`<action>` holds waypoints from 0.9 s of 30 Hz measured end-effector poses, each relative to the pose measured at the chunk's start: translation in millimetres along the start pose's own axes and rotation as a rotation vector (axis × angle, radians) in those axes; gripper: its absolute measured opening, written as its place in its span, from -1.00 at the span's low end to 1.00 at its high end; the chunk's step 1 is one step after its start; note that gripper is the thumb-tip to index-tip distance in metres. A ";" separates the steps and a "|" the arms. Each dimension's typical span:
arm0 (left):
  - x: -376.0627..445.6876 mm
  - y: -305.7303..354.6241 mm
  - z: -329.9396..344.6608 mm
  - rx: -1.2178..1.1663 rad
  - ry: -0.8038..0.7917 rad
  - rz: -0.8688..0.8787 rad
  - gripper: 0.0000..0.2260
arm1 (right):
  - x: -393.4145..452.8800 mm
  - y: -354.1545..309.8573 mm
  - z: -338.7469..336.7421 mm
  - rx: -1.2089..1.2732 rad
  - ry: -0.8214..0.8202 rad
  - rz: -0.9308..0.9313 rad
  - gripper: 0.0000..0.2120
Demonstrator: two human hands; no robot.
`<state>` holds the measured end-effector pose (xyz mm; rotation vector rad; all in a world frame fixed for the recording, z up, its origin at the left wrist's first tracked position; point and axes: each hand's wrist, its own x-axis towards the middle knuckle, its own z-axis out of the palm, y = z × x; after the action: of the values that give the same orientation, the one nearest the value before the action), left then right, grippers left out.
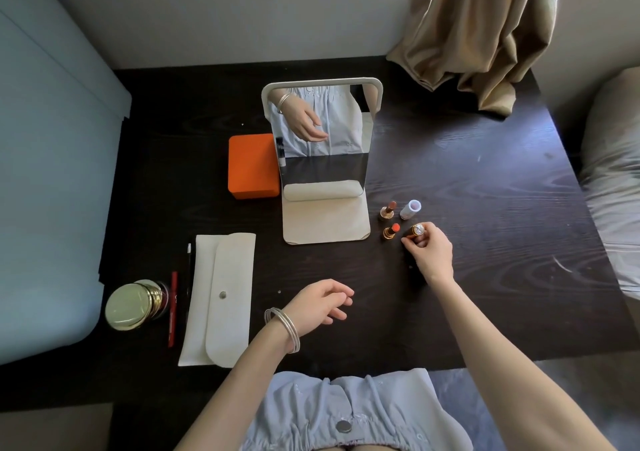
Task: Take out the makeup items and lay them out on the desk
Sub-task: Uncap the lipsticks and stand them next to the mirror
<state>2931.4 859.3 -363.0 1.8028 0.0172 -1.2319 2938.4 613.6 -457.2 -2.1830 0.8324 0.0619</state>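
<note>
The right hand (429, 253) pinches a gold lipstick tube (416, 231) in a closed fingertip grip, right of the mirror base on the dark tabletop (485, 180); the tube stands roughly upright, long axis vertical, cap end up. Beside it stand two uncapped lipsticks (390, 231) (388, 209) and a white cap (410, 209). The left hand (322, 301) hovers with fingers loosely relaxed, holding nothing, near the white pouch (221, 298), which lies lengthwise front to back

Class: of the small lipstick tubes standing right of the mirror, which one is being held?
The gold capped lipstick tube, nearest the desk's front; the right hand pinches it. The other three stand untouched.
</note>
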 end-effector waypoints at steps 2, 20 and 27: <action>-1.0 -0.3 -0.7 0.006 0.002 0.002 -0.81 | -0.1 -0.9 -0.3 -0.002 -0.003 -0.002 -0.85; -30.0 -27.1 -63.8 -0.150 0.316 0.036 -0.79 | -125.7 -53.4 33.4 -0.266 -0.876 -0.521 -0.48; -46.7 -55.0 -53.4 -0.096 0.361 0.049 -0.81 | -148.0 -65.7 106.0 -0.432 -0.893 -0.784 -0.54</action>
<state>2921.0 948.5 -361.2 1.9059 0.2313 -0.8436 2883.4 798.6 -443.3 -2.3562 -0.5846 0.8033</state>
